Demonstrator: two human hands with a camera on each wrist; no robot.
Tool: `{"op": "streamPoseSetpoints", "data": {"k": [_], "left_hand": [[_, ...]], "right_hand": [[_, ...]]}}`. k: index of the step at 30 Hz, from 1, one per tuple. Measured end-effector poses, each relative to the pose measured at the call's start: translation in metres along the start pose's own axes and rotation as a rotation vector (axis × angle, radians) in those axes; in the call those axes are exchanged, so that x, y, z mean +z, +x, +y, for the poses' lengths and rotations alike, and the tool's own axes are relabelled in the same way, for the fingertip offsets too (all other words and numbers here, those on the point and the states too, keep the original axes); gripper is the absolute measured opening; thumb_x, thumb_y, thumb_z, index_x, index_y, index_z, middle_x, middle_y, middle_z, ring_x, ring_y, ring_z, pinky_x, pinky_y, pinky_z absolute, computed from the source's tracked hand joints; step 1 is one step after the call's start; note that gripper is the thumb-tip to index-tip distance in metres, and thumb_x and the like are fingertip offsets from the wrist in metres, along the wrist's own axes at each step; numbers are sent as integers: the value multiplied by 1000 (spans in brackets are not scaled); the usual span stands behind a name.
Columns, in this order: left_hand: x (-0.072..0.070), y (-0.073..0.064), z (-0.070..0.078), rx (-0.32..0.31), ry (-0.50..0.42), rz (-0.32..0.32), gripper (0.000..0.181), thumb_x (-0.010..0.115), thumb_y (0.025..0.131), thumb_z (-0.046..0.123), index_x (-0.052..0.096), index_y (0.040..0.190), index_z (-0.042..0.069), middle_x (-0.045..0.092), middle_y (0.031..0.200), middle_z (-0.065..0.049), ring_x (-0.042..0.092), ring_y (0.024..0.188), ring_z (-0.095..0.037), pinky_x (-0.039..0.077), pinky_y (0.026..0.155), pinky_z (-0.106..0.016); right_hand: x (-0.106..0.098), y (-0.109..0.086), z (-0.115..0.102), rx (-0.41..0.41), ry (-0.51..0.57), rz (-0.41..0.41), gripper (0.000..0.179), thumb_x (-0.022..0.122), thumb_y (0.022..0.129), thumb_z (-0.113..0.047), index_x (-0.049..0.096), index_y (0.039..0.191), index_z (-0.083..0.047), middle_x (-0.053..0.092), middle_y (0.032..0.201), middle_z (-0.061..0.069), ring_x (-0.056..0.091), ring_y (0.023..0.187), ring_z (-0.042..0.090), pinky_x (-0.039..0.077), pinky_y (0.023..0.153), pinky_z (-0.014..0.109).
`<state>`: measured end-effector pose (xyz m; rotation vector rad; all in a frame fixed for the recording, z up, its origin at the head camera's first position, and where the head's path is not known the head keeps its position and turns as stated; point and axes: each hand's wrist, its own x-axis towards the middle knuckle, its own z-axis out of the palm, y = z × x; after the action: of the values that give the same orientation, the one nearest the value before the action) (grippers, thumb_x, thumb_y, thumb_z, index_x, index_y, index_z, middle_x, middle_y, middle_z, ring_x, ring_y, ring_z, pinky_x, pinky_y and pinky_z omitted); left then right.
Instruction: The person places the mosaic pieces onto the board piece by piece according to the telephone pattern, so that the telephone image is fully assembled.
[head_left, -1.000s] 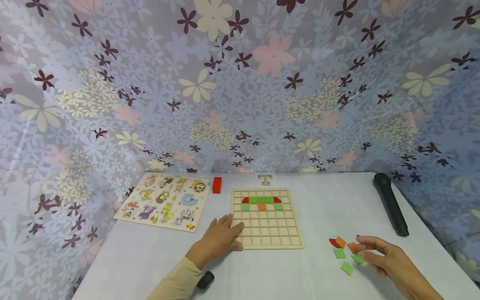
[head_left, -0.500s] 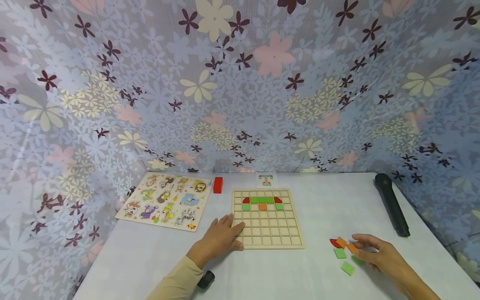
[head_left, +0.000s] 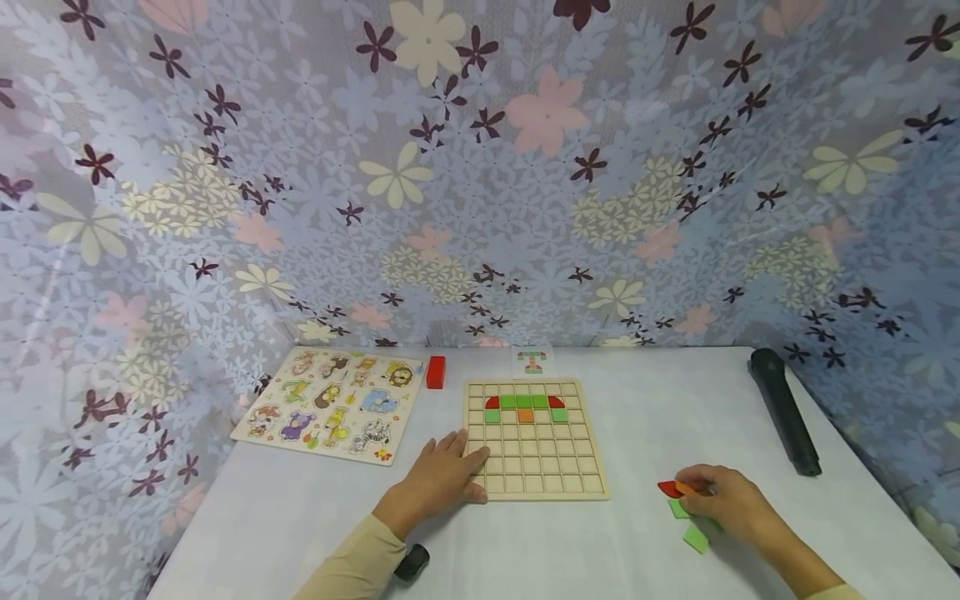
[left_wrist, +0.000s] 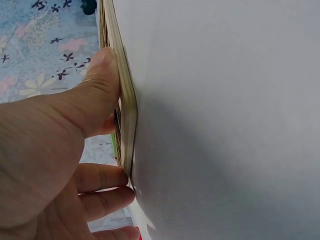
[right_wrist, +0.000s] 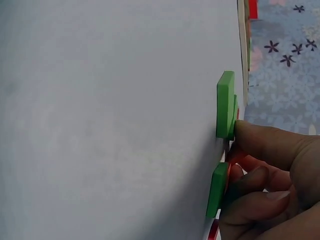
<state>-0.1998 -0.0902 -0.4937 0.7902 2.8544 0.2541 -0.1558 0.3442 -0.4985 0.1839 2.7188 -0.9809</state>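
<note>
My left hand point(head_left: 438, 475) rests at the left edge of a wooden grid board point(head_left: 531, 479), its thumb on the grid and straight fingers along the rim. In the left wrist view these fingers touch the board's side point(left_wrist: 129, 100). On the grid lie a row of green tiles point(head_left: 522, 402) with red curved ends, plus green and orange tiles below. To the right, my right hand point(head_left: 727, 500) pinches an orange tile point(head_left: 683, 488) between thumb and forefinger. Beside it are a red curved piece point(head_left: 667, 490) and green tiles point(head_left: 696, 540); the hand partly hides the pile.
A small pattern card point(head_left: 533, 362) lies behind the board. Left of it stand a red block point(head_left: 436, 372) and an animal puzzle board point(head_left: 330, 404). A black microphone point(head_left: 783, 412) lies at the right, a black cylindrical object point(head_left: 412, 563) near my left sleeve.
My right hand has moved left over the loose pieces, and its fingers have closed on an orange tile. My left hand has stayed on the board's edge.
</note>
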Motion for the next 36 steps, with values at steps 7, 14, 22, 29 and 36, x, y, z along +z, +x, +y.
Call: {"op": "streamPoseSetpoints", "data": {"k": [7,14,22,29,36], "left_hand": [[5,2,-2,5,13,14,73,70,86,54,54,149,21,41,158,-24,38,147,-39,33,115,-62],[6,3,-2,17,23,21,72,70,86,53,54,149,21,42,157,-24,39,146,-40,34,114,-62],[6,2,-3,14,22,22,73,70,86,54,54,149,21,42,157,-24,39,146,-40,34,114,-62],[5,1,-3,24,28,30,73,70,86,54,54,148,20,42,156,-24,40,145,-41,34,114,-64],[2,1,-2,30,26,38,71,71,86,53,55,148,20,43,155,-26,40,144,-42,34,114,-64]], "right_hand": [[-2,-2,-1,4,46,4,30,76,92,-25,70,112,-4,69,100,2,55,91,21,48,73,34],[-14,-9,8,80,259,71,46,66,100,-35,62,127,1,64,88,3,55,74,17,47,59,30],[-18,-9,18,3,588,124,44,59,105,-25,53,137,4,65,92,0,61,77,11,60,69,28],[-27,-8,15,-39,888,69,21,70,98,-18,70,107,-37,73,100,-14,71,90,8,59,76,22],[-40,5,-14,-161,932,171,31,70,98,-17,61,125,-29,73,99,-13,72,83,10,59,69,22]]}}
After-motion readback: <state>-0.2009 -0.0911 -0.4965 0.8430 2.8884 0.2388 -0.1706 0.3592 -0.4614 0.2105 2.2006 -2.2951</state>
